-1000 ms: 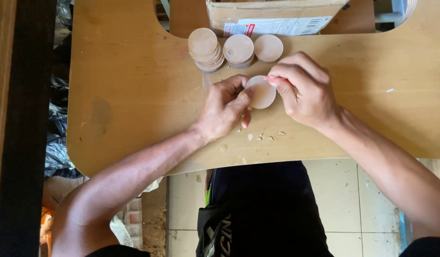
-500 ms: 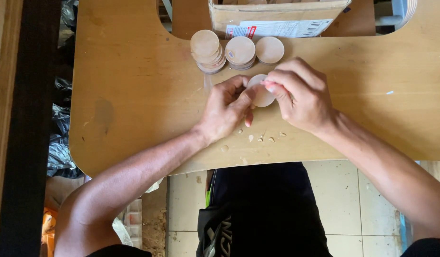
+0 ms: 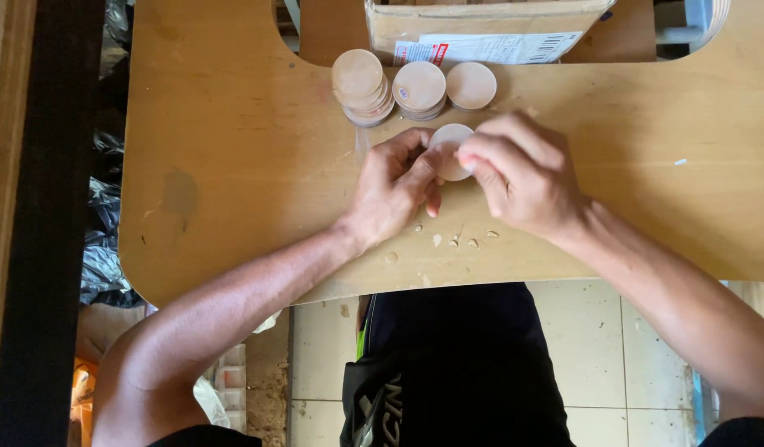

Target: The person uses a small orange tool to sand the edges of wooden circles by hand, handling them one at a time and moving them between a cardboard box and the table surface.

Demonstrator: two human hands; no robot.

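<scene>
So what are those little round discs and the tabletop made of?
The disc held by both hands and the stacked discs look like thin unfinished wood, likely plywood: pale, matte, faint grain. The tabletop looks like plywood too, with a tan, scuffed, lightly sealed face and small chips lying on it.

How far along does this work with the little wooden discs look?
Looks done: three groups of round pale wooden discs sit at the far edge of the plywood table, two of them stacks. In hand: the left hand and right hand both grip one disc, with small pale scraps lying below. What is left cannot be told; no pile of unworked discs shows.
</scene>
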